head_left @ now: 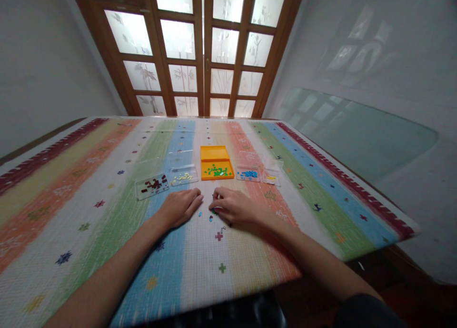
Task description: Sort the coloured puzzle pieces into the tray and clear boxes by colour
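Loose pieces point(210, 219): a few small ones on your cloth-covered bench point(200, 271), nearer you than the orange case point(214, 153).
Right hand point(232, 205): your fingertips narrow beside them; any grip on one cannot be told.
Left hand point(182, 206): curled on the cloth, front-left of the case; contents hidden.
Clear trays point(185, 183): brown pieces point(156, 183) and cream pieces point(183, 179) left of the case, blue pieces point(250, 174) and yellow pieces point(271, 178) right.
Case: open, green pieces point(218, 171) inside.
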The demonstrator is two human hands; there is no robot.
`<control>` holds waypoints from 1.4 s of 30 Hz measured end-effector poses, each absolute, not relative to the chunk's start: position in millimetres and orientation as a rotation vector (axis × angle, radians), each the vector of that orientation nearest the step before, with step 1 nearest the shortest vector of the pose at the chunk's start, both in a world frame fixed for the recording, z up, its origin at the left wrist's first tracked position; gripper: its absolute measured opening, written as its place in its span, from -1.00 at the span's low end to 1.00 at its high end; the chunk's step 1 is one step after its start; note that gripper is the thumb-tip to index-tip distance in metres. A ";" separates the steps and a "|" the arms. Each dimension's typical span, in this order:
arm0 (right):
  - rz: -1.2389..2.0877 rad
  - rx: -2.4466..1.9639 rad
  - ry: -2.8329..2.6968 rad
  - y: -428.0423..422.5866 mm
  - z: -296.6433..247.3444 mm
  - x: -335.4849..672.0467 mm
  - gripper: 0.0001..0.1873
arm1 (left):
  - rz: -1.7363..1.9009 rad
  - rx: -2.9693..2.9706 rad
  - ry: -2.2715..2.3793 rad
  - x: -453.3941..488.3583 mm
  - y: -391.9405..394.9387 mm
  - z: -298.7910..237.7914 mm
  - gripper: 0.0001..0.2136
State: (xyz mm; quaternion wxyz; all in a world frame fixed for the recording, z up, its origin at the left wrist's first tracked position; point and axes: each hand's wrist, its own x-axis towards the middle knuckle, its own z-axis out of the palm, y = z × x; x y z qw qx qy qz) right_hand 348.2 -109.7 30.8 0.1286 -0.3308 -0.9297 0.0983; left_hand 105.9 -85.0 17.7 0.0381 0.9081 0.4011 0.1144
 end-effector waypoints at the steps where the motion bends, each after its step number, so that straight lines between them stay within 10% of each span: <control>1: 0.271 -0.962 -2.709 -109.8 30.6 347.4 -0.81 | 0.352 2.783 1.228 105.7 -84.9 17.4 -0.62; 22: -0.067 -0.728 -2.915 -109.2 36.9 336.5 -0.92 | 0.384 2.766 1.212 106.7 -86.3 20.6 -0.60; 42: 1.065 -1.143 -1.634 -61.5 49.6 416.7 -0.67 | 0.397 2.755 1.192 105.0 -84.5 17.9 -0.62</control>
